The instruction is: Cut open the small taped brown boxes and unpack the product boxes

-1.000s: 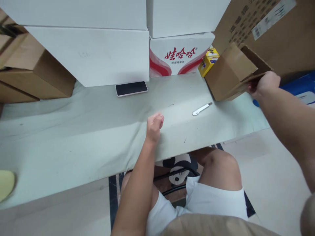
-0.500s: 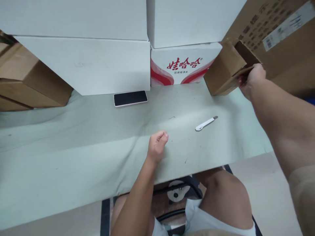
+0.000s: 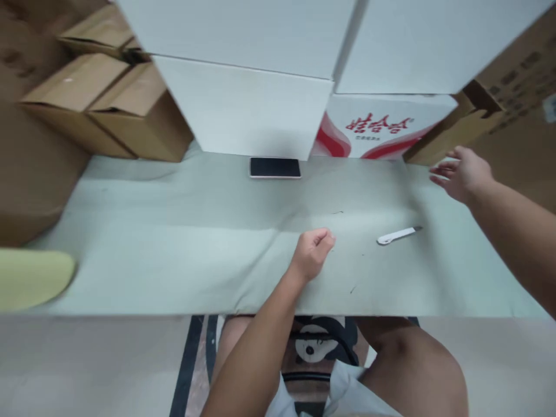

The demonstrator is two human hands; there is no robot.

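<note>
My left hand [image 3: 313, 252] rests as a closed fist on the pale green tablecloth [image 3: 174, 249], with nothing showing between its fingers. Off to the right, my right hand [image 3: 467, 172] is open with its fingers apart, just in front of an open brown cardboard box [image 3: 456, 136]. That box stands against the white carton with red lettering [image 3: 382, 130]. Between my hands lies a white utility knife [image 3: 397, 236], its blade end pointing right. A phone with a dark screen [image 3: 275, 168] lies flat at the foot of the white boxes [image 3: 243, 110].
Several brown cartons [image 3: 147, 116] stand at the back left. A yellow-green rounded object [image 3: 35, 278] lies at the left table edge. A large brown carton [image 3: 530, 133] rises behind the small box on the right. Thin dark bits [image 3: 353, 289] lie on the cloth.
My right hand has let go of the brown box's edge and drawn back towards me, fingers opening. My left fist stays on the cloth. The view has turned to the left.
</note>
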